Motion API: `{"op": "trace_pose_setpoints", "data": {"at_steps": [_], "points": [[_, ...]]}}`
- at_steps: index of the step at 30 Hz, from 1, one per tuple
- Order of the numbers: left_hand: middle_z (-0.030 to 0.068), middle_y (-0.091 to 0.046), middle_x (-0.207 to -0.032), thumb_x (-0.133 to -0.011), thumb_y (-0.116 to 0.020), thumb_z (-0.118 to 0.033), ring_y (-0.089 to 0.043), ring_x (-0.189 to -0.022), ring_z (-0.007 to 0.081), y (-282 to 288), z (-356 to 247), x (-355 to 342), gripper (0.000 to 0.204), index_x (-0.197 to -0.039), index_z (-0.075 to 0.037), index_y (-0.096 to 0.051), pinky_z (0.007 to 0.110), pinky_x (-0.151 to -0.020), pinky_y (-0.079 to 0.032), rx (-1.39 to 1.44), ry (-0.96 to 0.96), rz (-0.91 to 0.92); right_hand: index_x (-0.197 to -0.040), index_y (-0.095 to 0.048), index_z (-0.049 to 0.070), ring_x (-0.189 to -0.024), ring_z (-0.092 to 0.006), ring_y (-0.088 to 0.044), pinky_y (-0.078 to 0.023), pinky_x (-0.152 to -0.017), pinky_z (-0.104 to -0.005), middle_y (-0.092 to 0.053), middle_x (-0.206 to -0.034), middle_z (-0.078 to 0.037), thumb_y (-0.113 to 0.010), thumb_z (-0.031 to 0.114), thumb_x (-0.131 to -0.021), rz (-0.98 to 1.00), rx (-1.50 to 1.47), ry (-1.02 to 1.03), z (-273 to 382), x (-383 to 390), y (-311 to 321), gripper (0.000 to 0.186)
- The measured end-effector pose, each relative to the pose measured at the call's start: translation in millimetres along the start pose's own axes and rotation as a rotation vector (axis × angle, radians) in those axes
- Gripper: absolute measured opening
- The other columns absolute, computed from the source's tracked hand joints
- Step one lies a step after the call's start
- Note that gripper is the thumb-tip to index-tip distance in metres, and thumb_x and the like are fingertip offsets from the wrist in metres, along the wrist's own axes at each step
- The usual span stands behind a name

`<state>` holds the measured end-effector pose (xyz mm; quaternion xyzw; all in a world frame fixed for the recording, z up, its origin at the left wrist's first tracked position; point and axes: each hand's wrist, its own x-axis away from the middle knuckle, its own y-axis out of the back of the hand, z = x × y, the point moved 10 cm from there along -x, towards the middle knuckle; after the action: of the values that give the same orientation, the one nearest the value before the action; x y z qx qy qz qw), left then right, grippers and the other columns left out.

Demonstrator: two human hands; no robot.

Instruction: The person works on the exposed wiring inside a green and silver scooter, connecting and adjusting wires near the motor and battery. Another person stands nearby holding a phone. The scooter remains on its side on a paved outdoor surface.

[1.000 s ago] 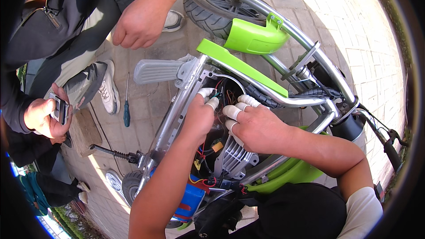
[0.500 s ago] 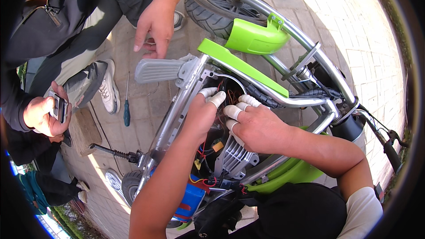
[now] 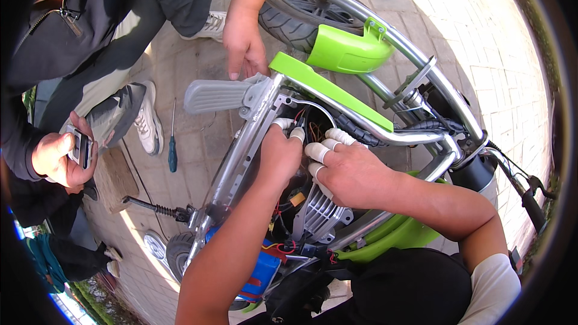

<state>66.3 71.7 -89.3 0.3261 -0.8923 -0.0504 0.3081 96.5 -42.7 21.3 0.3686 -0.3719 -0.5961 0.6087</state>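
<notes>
A small electric scooter with a silver tube frame (image 3: 232,144) and bright green panels (image 3: 331,93) lies before me, its middle compartment uncovered. My left hand (image 3: 281,155), with white finger cots on its fingertips, reaches into this compartment. Its thumb and forefinger are pinched on dark wires (image 3: 299,118). Beside it my right hand (image 3: 349,168), also in finger cots, has its fingers curled over the compartment's edge near thin orange wires (image 3: 315,130); what those fingers grip is hidden. Just below sits a finned silver housing (image 3: 319,212).
A person on the left holds a phone-like device (image 3: 80,147); that person's other hand (image 3: 244,45) hangs near the grey footrest (image 3: 214,96). On the paving lie a screwdriver (image 3: 173,153) and a wooden block (image 3: 114,177). A blue battery pack (image 3: 259,274) sits near my left forearm.
The other person's free hand has moved right, closer to the frame and wheel. My left hand has shifted slightly right and its wrist has turned; my right hand stays put.
</notes>
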Motion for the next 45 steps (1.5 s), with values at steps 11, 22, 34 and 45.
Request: {"op": "trace_pose_setpoints", "data": {"at_steps": [11, 22, 34, 45], "points": [[0.0126, -0.069, -0.103, -0.100, -0.061, -0.011, -0.063, -0.089, 0.0176, -1, -3, 3, 0.025, -0.118, 0.006, -0.064, 0.033, -0.078, -0.051, -0.017, 0.098, 0.085, -0.092, -0.074, 0.001, -0.093, -0.0315, -0.066, -0.054, -0.090, -0.0430, -0.061, -0.112, -0.016, -0.070, 0.015, -0.076, -0.030, -0.016, 0.017, 2, 0, 6, 0.021], [0.0110, -0.069, -0.107, -0.099, -0.061, -0.009, -0.063, -0.093, 0.0164, -4, -11, 8, 0.027, -0.122, 0.006, -0.063, 0.032, -0.082, -0.052, 0.106, 0.087, 0.111, -0.089, -0.073, 0.000, -0.092, -0.0310, -0.068, -0.050, -0.100, -0.0456, -0.061, -0.099, -0.014, -0.063, 0.012, -0.084, -0.086, -0.021, 0.032, 5, 0, 14, 0.017], [0.0120, -0.067, -0.110, -0.105, -0.057, -0.025, -0.064, -0.093, 0.0190, -3, 2, 3, 0.039, -0.129, 0.006, -0.061, 0.033, -0.077, -0.055, 0.320, 0.172, 0.114, -0.087, -0.073, 0.000, -0.089, -0.0292, -0.067, -0.049, -0.097, -0.0425, -0.062, -0.098, -0.013, -0.063, 0.014, -0.083, -0.107, 0.021, 0.051, 10, -2, 16, 0.017], [0.0039, -0.068, -0.102, -0.103, -0.066, -0.030, -0.065, -0.088, 0.0159, -14, 5, 5, 0.034, -0.121, -0.002, -0.064, 0.033, -0.079, -0.053, 0.433, 0.242, 0.202, -0.091, -0.073, 0.000, -0.099, -0.0302, -0.066, -0.056, -0.083, -0.0407, -0.063, -0.112, -0.015, -0.063, 0.015, -0.084, 0.008, 0.100, 0.006, 16, -3, 11, 0.019]]}}
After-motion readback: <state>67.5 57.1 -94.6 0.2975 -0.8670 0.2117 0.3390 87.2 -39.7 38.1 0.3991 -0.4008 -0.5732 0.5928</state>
